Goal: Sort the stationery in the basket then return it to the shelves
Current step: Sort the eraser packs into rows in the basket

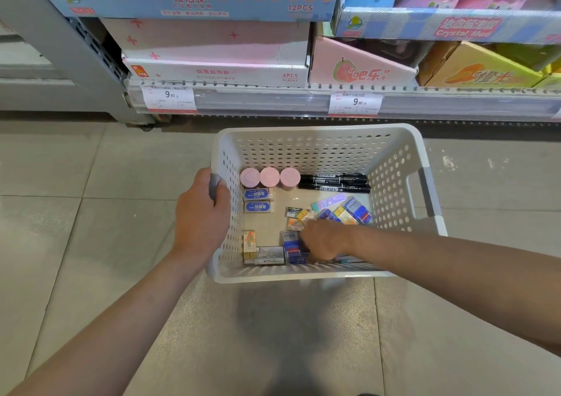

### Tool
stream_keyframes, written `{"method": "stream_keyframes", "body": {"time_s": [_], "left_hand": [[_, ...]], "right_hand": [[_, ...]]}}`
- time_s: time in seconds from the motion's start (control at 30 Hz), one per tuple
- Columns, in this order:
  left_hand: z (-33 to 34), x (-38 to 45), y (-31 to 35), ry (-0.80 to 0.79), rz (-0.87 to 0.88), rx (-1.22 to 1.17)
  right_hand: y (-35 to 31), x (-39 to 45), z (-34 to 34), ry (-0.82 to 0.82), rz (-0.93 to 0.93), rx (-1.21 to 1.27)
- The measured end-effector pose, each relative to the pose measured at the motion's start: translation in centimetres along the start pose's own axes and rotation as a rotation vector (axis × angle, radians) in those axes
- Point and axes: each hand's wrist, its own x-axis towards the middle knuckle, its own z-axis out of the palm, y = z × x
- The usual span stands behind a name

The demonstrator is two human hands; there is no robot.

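Note:
A white perforated basket (315,149) stands on the tiled floor in front of the shelves. My left hand (202,216) grips the grey handle on its left side. My right hand (323,239) reaches down inside, fingers closed around a small blue box (291,245) near the front wall. Three pink round containers (269,177) line the back left, with two black markers (334,181) beside them. Two blue-labelled erasers (258,200) lie under the containers. Several small colourful packets (343,210) lie at the right, and small boxes (261,248) sit at the front left.
The bottom shelf edge (273,101) with two price tags runs just behind the basket. Pink and white display boxes (212,58) and an orange box (473,67) sit on it. A grey shelf upright (66,46) stands at the left. Tiled floor surrounds the basket.

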Motion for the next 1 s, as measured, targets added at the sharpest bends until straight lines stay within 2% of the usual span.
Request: {"method": "stream_keyframes", "body": {"time_s": [0.3,0.47,0.57,0.67,0.8,0.93,1.0], "left_hand": [[0.0,0.0,0.0,-0.008,-0.007,0.008],[-0.1,-0.1,0.1,-0.009,-0.010,0.013],[-0.1,0.0,0.0,-0.012,-0.012,0.001],[-0.2,0.0,-0.1,-0.006,-0.004,-0.011],[-0.2,-0.1,0.0,-0.014,-0.019,-0.019],[-0.1,-0.1,0.0,-0.002,-0.018,-0.012],[-0.1,0.0,0.0,0.001,-0.022,-0.010]], "right_hand": [[-0.1,-0.4,0.3,0.041,-0.025,-0.095],[0.4,-1.6,-2.2,-0.075,-0.015,-0.079],[1.6,-2.2,-4.7,-0.072,0.044,0.151],[2.6,-1.4,-5.6,0.006,0.055,0.473],[2.1,0.4,-4.9,0.115,0.051,0.986],[0.3,2.6,-3.4,0.281,0.133,1.341],[-0.3,3.6,-3.0,0.292,0.177,1.550]]}}
